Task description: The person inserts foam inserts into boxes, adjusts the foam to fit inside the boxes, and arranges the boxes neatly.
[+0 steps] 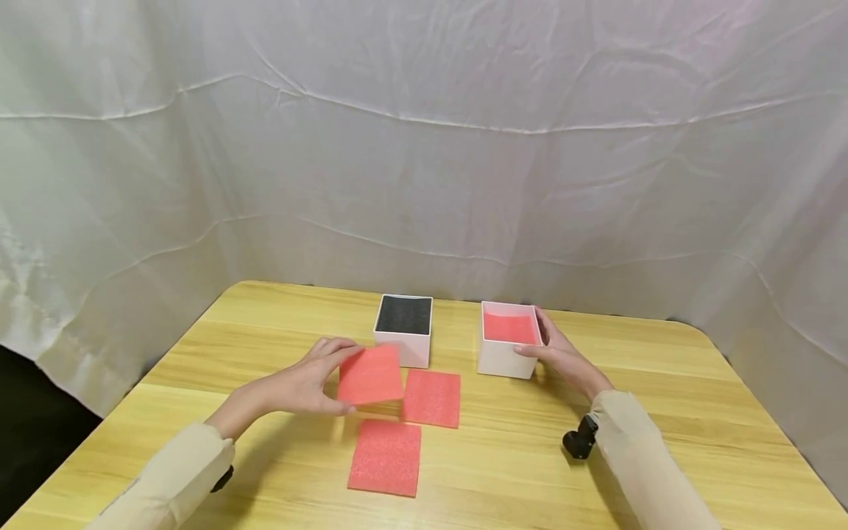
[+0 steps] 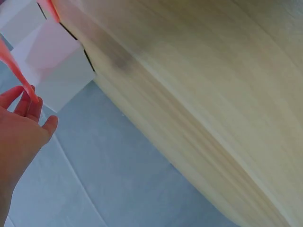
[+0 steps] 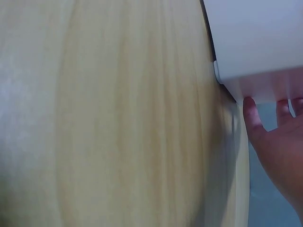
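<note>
My left hand (image 1: pixel 311 383) pinches a red foam square (image 1: pixel 369 375) by its left edge and holds it tilted just above the table. In the left wrist view the foam square (image 2: pixel 19 71) shows edge-on above my left hand (image 2: pixel 21 127). My right hand (image 1: pixel 563 357) grips the right side of a white box (image 1: pixel 506 357) lined with red foam. In the right wrist view its thumb and fingers (image 3: pixel 251 113) lie against the box wall (image 3: pixel 255 42). A second white box (image 1: pixel 403 346) with black foam inside stands to the left of it.
Two more red foam squares lie flat on the wooden table (image 1: pixel 662 442), one (image 1: pixel 432 398) in front of the boxes and one (image 1: pixel 386 457) nearer me. White cloth hangs behind and at both sides.
</note>
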